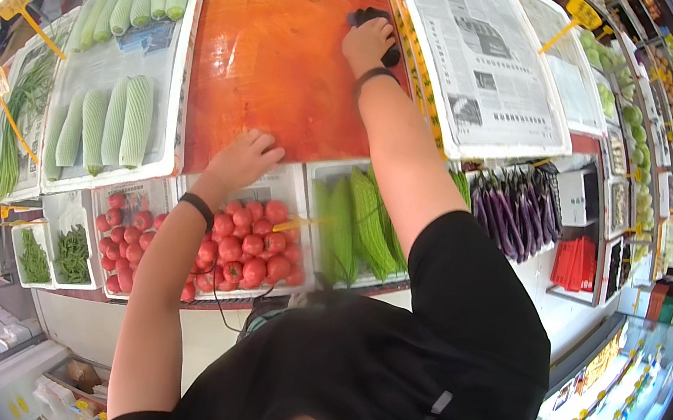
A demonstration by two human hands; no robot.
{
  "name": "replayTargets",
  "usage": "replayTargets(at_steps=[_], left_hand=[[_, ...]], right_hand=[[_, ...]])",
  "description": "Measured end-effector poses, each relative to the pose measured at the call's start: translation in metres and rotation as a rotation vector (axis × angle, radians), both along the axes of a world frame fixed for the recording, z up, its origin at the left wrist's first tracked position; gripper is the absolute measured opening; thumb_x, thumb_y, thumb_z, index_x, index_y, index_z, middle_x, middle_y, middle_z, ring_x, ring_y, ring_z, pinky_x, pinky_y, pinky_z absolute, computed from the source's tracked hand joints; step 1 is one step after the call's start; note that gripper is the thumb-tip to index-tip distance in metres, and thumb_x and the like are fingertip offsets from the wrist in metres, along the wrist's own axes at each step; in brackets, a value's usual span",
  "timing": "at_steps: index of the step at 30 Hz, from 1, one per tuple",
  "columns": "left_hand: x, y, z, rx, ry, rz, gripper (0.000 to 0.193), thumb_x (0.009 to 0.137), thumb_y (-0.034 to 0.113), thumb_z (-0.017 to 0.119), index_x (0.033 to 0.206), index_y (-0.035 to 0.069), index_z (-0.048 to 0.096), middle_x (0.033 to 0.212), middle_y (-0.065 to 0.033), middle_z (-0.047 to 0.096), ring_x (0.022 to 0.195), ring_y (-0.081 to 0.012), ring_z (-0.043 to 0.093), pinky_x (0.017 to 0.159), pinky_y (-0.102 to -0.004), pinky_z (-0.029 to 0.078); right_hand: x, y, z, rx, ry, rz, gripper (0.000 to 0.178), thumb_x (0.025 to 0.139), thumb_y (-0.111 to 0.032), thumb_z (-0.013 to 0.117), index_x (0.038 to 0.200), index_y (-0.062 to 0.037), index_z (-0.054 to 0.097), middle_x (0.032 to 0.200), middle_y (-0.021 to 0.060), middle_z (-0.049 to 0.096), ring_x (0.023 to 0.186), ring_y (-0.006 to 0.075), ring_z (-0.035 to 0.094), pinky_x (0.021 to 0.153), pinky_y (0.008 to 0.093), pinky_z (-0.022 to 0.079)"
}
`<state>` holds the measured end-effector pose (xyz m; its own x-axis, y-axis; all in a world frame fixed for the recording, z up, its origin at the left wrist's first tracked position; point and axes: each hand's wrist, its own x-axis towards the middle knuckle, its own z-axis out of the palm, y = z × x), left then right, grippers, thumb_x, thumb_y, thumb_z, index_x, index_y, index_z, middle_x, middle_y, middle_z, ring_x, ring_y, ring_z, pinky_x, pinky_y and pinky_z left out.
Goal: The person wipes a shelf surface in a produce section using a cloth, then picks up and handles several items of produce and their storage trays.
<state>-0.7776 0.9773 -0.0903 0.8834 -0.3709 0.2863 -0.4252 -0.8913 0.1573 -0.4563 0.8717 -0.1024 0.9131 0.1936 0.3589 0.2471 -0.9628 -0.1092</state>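
Note:
A large orange-red board (282, 58) with wet-looking streaks lies in the middle of the stall. My right hand (368, 44) reaches to its far right side and presses down on a dark, bunched, cloth-like thing (391, 52), partly hidden under the fingers. My left hand (245, 157) lies on the near edge of the board with its fingers stretched out and nothing in it. Just below that hand are red tomatoes (251, 240) in a white crate, and beside them long green ridged gourds (365, 224) under my right arm.
Left of the board stands a white foam tray (173, 94) of pale green gourds. A tray lined with newspaper (485, 66) borders it on the right. Purple eggplants (519, 207) hang over the front edge. Yellow price tags (579, 12) stick up on stems.

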Motion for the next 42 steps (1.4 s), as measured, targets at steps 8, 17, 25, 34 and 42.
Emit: replayTargets(at_steps=[8, 17, 25, 34, 42], left_hand=[[-0.003, 0.001, 0.005, -0.022, -0.038, -0.004, 0.022, 0.082, 0.023, 0.059, 0.099, 0.009, 0.055, 0.096, -0.0098, 0.050, 0.095, -0.0286, 0.048, 0.082, -0.0383, 0.043], [0.000, -0.002, 0.005, -0.049, -0.029, -0.007, 0.022, 0.083, 0.024, 0.058, 0.099, 0.010, 0.055, 0.095, -0.0091, 0.050, 0.095, -0.0280, 0.048, 0.081, -0.0385, 0.043], [0.001, -0.002, 0.009, -0.045, 0.004, -0.012, 0.020, 0.082, 0.022, 0.058, 0.098, 0.010, 0.055, 0.094, -0.0087, 0.050, 0.091, -0.0277, 0.048, 0.080, -0.0383, 0.043], [0.003, -0.001, 0.009, -0.038, 0.039, 0.003, 0.022, 0.079, 0.020, 0.061, 0.099, 0.011, 0.057, 0.095, -0.0089, 0.049, 0.090, -0.0281, 0.049, 0.079, -0.0370, 0.044], [0.004, 0.000, 0.007, -0.023, 0.083, -0.001, 0.023, 0.078, 0.024, 0.062, 0.098, 0.012, 0.057, 0.095, -0.0081, 0.050, 0.087, -0.0271, 0.050, 0.075, -0.0370, 0.045]], right_hand=[[-0.150, -0.123, 0.009, 0.044, -0.003, 0.133, 0.057, 0.079, -0.030, 0.063, 0.118, 0.0075, 0.047, 0.112, 0.0151, 0.048, 0.104, 0.0317, 0.044, 0.088, 0.0433, 0.037], [-0.158, -0.131, 0.008, -0.141, -0.036, 0.057, 0.050, 0.078, -0.026, 0.059, 0.113, 0.0094, 0.050, 0.113, 0.0169, 0.048, 0.104, 0.0336, 0.043, 0.084, 0.0474, 0.039], [-0.073, -0.060, 0.020, -0.119, 0.238, -0.058, 0.052, 0.082, -0.023, 0.051, 0.120, 0.0136, 0.047, 0.124, 0.0198, 0.040, 0.115, 0.0367, 0.036, 0.093, 0.0537, 0.036], [0.023, 0.016, 0.027, -0.050, 0.340, -0.056, 0.061, 0.085, -0.027, 0.051, 0.123, 0.0188, 0.040, 0.132, 0.0255, 0.030, 0.119, 0.0419, 0.029, 0.099, 0.0568, 0.027], [0.131, 0.072, 0.009, -0.018, 0.138, -0.048, 0.054, 0.084, -0.033, 0.049, 0.119, 0.0085, 0.052, 0.129, 0.0234, 0.037, 0.118, 0.0410, 0.033, 0.098, 0.0574, 0.027]])
